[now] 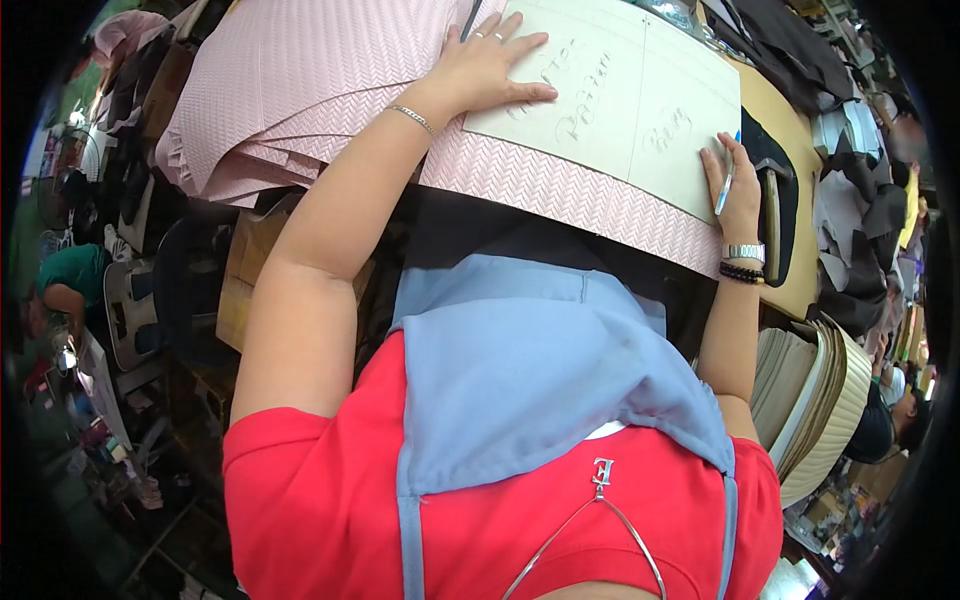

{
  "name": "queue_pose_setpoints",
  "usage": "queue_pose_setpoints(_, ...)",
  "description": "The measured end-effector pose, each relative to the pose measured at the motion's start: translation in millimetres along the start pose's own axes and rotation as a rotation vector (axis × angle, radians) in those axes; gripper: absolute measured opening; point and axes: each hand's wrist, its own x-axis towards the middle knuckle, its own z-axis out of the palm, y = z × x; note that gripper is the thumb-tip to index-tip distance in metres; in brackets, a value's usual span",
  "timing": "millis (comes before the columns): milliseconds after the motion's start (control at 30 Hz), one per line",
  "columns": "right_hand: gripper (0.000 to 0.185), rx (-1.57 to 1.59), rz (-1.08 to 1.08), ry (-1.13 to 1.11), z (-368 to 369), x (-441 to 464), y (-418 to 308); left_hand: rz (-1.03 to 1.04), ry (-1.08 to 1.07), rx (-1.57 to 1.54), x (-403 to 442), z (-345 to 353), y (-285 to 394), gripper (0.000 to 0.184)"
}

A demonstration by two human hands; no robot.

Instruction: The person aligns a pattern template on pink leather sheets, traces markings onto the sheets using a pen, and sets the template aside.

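A pale cardboard pattern [610, 90] with handwriting and a ruled line lies on pink textured material [560, 190]. My left hand [490, 65] rests flat on the pattern's left end, fingers spread. A dark, thin tool [469, 20] lies by its fingertips, and I cannot make out its kind. At the pattern's right edge, my right hand [735, 185] holds a pen [724, 190] with a white and blue barrel between thumb and fingers.
More pink material [320, 70] is layered on the left of the table. Brown board [800, 130] and dark scraps [855, 220] lie to the right. A stack of sheets [810, 400] stands by my right elbow. Other people [75, 280] are at both sides.
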Motion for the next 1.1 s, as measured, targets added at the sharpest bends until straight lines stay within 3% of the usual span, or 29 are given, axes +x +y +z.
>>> queue_pose_setpoints(300, 0.04, 0.063, 0.018, 0.057, -12.8, -24.3, 8.8, -0.096, 0.038, -0.054, -45.0, -14.8, 7.3, 0.067)
queue_pose_setpoints(700, 0.041, 0.305, 0.261, 0.091, -13.8, -53.9, 26.8, -0.123, 0.087, -0.095, -54.9, -14.4, 8.6, 0.066)
queue_pose_setpoints(900, 0.032, 0.636, 0.277, 0.207, 4.3, -64.7, 47.7, -0.108, 0.08, -0.168, -54.3, -14.4, 5.6, 0.061)
queue_pose_setpoints(1100, 0.03, 0.587, 0.291, 0.205, 1.8, -65.8, 45.6, -0.081, 0.102, -0.176, -54.9, -15.1, 5.5, 0.058)
